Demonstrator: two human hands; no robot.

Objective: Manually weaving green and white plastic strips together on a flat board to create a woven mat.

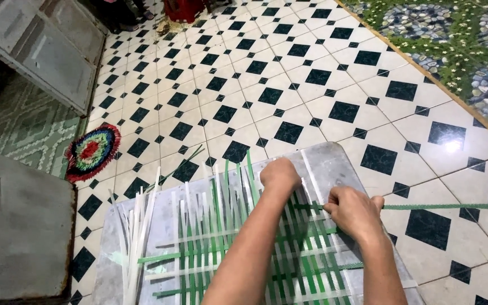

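Two bare forearms enter from the bottom edge, and nothing is worn on them: no sleeve reaches into view. The left hand [279, 175] and the right hand [355, 212] are both uncovered, without gloves. No ring, watch or bracelet shows on the wrists or the visible fingers. The fingernails are too small to tell apart.

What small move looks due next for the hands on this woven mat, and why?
Probably the right hand pulls the green strip further leftward through the upright strips. Most of that strip lies out to the right over the tiled floor, while the left hand presses on the upright green and white strips at the weave's far edge, seemingly holding them in place.
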